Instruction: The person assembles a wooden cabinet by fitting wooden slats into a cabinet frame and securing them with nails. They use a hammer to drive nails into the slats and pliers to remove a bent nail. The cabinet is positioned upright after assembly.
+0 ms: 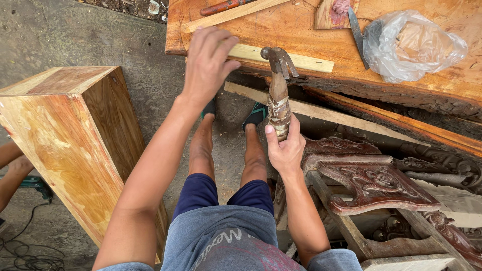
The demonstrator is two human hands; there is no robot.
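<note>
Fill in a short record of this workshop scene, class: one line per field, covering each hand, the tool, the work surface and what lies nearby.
Left hand: fingers on a pale wooden strip
Right hand: gripping a hammer by its handle, head up
Work surface: thick reddish wood slab
On slab: clear plastic bag
Left of person: plain wooden box on the floor
Lower right: carved dark wood pieces

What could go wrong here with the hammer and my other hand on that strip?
The left hand holds the wood strip close beside the hammer head, so a swing from the right hand might hit fingers. The strip lies at the slab edge and may slip off. Feet in open sandals stand below.
</note>
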